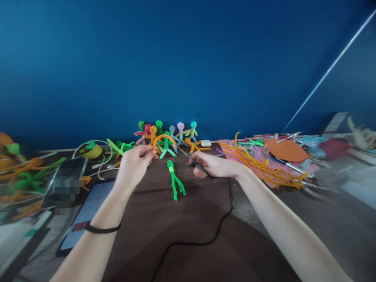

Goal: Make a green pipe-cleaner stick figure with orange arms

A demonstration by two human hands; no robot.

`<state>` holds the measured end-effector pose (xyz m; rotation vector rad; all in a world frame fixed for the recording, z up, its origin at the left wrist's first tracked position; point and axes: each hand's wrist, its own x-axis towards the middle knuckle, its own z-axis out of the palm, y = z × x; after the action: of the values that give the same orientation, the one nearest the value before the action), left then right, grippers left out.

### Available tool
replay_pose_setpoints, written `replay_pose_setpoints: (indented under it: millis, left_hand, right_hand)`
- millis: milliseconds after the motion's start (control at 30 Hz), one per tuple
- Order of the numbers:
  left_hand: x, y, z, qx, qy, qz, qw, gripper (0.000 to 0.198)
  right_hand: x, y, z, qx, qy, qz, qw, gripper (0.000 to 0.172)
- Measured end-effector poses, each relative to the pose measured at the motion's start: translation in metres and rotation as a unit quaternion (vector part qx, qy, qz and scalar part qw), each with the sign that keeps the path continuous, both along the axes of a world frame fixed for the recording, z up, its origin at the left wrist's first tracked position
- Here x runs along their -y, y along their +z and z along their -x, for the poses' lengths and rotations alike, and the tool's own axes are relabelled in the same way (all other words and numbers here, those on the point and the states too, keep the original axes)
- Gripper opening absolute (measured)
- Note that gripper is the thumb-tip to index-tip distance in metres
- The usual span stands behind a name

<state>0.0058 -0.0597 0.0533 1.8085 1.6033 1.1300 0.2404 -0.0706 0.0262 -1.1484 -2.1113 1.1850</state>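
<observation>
My left hand pinches one end of an orange pipe cleaner, which curves over in an arch. The fingers of my right hand are closed around dark-handled scissors, whose blades point up and left toward the arch's far end. I cannot tell whether the blades touch it. Between my hands, on the dark table, lies a green pipe-cleaner figure with a round head and two long legs. Several small pipe-cleaner figures in various colours stand behind, close to the wall.
A tablet and a phone lie at left, near a white cable. A black cord crosses the front. Orange pipe cleaners are heaped at right beside an orange sheet. A blue wall rises behind.
</observation>
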Motion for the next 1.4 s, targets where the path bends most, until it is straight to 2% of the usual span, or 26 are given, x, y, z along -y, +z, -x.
replay_pose_setpoints:
  millis: [133,367,433,600,767,967,1200,1400]
  left_hand:
    - [-0.003,-0.004,0.001,0.001,0.008,0.005,1.000,0.025]
    - [-0.010,-0.015,0.008,0.036,0.025,-0.016,0.999,0.028]
    - [-0.007,-0.015,0.003,0.029,-0.002,-0.009,1.000,0.025]
    - [0.008,-0.014,-0.020,-0.023,-0.056,0.025,0.998,0.019]
    - [0.015,-0.018,-0.029,-0.069,-0.100,-0.009,0.993,0.021]
    - [0.017,-0.017,-0.028,-0.100,-0.101,-0.025,0.990,0.021]
    - [0.019,-0.016,-0.029,-0.106,-0.105,-0.031,0.988,0.024]
    - [0.018,-0.016,-0.030,-0.108,-0.112,-0.028,0.987,0.026]
  right_hand:
    - [0.000,-0.006,0.015,0.001,0.008,-0.035,0.999,0.036]
    - [0.007,0.000,0.015,0.035,0.049,0.017,0.998,0.038]
    - [0.007,-0.003,0.020,0.028,0.032,-0.005,0.999,0.037]
    - [0.006,-0.013,0.036,-0.068,-0.030,-0.062,0.995,0.034]
    - [0.009,-0.015,0.041,-0.124,-0.026,0.021,0.992,0.036]
    - [0.011,-0.014,0.040,-0.134,-0.044,0.018,0.990,0.032]
    - [0.012,-0.017,0.040,-0.149,-0.032,0.013,0.988,0.025]
    - [0.011,-0.024,0.041,-0.153,-0.023,0.028,0.988,0.011]
